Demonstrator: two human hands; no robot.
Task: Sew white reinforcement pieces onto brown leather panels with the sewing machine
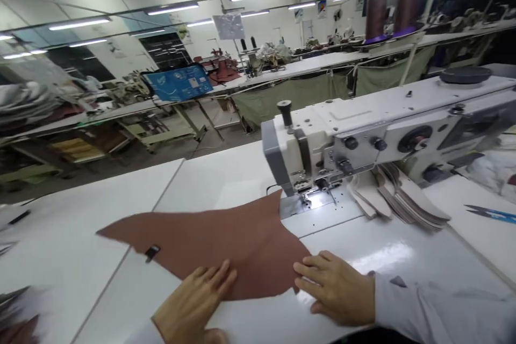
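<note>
Head | reddish-brown panel [226,242]: flat, sharp-cornered, black tag [152,252] | left fingers [222,273], right fingers [312,273]: slightly spread

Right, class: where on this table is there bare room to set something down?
Bare white tabletop shows beyond the brown piece, left of the sewing machine, and between the right hand and the stacked pale pieces. It's crowded along the machine, where they lie.

I can't read the tiny black tag [152,252] on the brown sheet [209,239], the scissors [500,215] run out of view rightward, and the pile [20,330] at lower left is blurred.
</note>
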